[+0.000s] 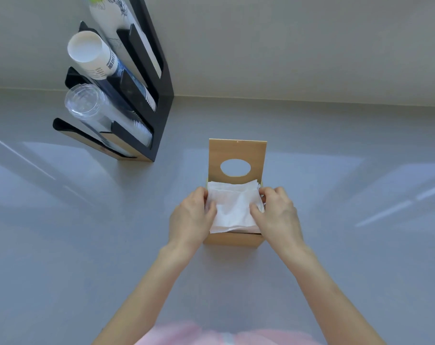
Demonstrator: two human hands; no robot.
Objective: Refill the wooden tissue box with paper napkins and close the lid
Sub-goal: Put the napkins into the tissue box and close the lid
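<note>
A small wooden tissue box (pixel 232 239) stands on the grey counter in the middle of the view. Its lid (pixel 237 150), with an oval hole, is swung up and stands upright at the far side. A stack of white paper napkins (pixel 234 207) sits in the box's open top, its upper sheets rumpled and rising above the rim. My left hand (pixel 190 220) grips the stack's left side, thumb on top. My right hand (pixel 277 215) grips the right side the same way.
A black cup dispenser rack (pixel 159 100) stands at the back left against the wall, holding a stack of white paper cups (pixel 92 54) and clear plastic cups (pixel 87 105). The grey counter (pixel 348 195) stretches out on both sides of the box.
</note>
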